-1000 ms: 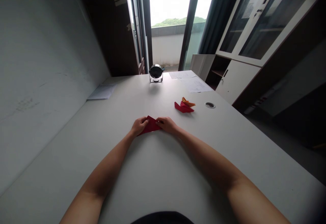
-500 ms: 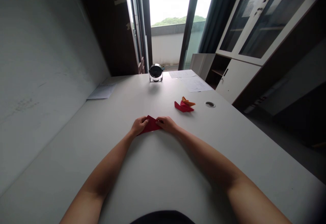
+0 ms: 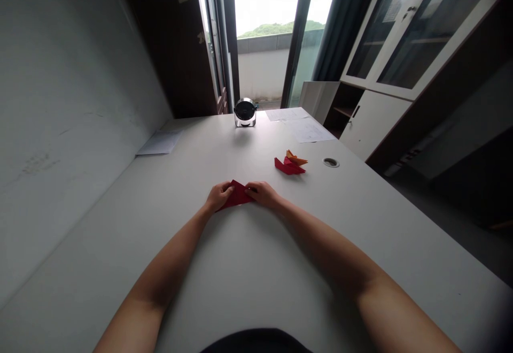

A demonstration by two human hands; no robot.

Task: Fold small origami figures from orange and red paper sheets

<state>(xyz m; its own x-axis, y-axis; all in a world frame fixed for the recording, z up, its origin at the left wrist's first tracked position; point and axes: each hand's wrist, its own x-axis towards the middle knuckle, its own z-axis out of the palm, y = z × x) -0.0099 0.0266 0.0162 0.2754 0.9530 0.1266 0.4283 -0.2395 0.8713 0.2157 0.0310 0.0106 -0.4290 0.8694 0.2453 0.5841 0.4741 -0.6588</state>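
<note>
A folded piece of red paper [image 3: 238, 194] is held between my two hands, just above or on the white table. My left hand [image 3: 218, 194] pinches its left side, thumb on top. On the right side, my right hand [image 3: 262, 192] grips the paper with thumb and fingers closed. One pointed corner rises between the hands. Beyond my right hand lie a red folded-paper figure [image 3: 289, 168] and an orange folded-paper figure [image 3: 297, 159], close against each other.
The white table [image 3: 240, 267] has a round cable hole [image 3: 331, 162] on the right. A small round black fan-like device [image 3: 245, 111] stands at the far edge. Paper sheets [image 3: 311, 130] lie at the back right, another sheet [image 3: 159, 143] beside the left wall.
The view has tilted very slightly, so everything sits a little higher. Both hands keep their grip on the red paper with no clear movement.
</note>
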